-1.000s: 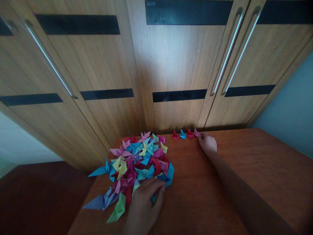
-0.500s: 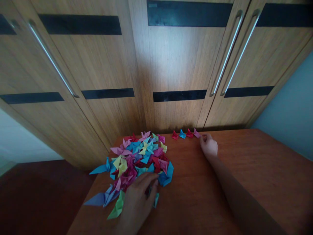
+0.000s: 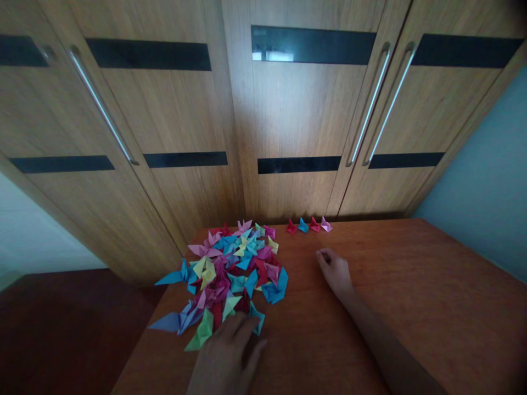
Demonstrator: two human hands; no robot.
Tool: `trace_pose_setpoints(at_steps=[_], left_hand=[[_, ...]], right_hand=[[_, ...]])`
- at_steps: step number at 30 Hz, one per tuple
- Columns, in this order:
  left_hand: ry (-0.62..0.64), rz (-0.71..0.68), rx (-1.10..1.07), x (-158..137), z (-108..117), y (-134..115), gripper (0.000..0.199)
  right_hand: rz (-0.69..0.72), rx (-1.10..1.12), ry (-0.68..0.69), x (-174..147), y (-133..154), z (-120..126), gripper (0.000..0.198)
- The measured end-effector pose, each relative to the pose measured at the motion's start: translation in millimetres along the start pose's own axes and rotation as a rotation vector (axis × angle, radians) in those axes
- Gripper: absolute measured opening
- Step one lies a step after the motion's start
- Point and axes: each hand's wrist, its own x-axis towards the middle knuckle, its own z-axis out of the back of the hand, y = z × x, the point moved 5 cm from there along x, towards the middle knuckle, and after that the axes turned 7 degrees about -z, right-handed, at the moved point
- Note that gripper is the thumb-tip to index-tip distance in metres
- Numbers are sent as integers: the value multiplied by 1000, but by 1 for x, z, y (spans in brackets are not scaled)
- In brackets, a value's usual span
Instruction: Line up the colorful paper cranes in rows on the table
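Right hand drawn back, left hand partly hiding origami pile

Folded papers on seemingly wooden table

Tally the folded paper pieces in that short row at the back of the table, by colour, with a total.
Red: 2, the leftmost piece and the third piece
Blue: 1, the second piece
Pink: 1, the rightmost piece
Total: 4
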Motion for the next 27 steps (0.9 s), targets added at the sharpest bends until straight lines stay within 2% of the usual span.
trace_pose_setpoints(at_steps=[4,9,13,16,18,21,24,27], left_hand=[[49,61,56,5,-9,-6,20],[48,38,73,9,-13,-6,25],[-25,18,12,5,-6,-7,22],[-140,-24,-63,5,6,-10,21],[-225,-48,-115,9,15,-13,21],[-307,-68,-185,26,25,-20,22],[-322,-93,-240,49,29,-28,23],[-306,-116,-280,74,28,-35,24]], right_hand=[[10,23,7,-5,4,2,42],[18,64,30,-8,7,3,40],[-5,128,48,-8,6,3,37],[-26,229,102,-10,9,2,34],[-43,362,182,-14,16,0,34],[-67,567,398,-26,34,-5,35],[-47,698,603,-42,57,-7,37],[-13,747,694,-50,70,-6,35]])
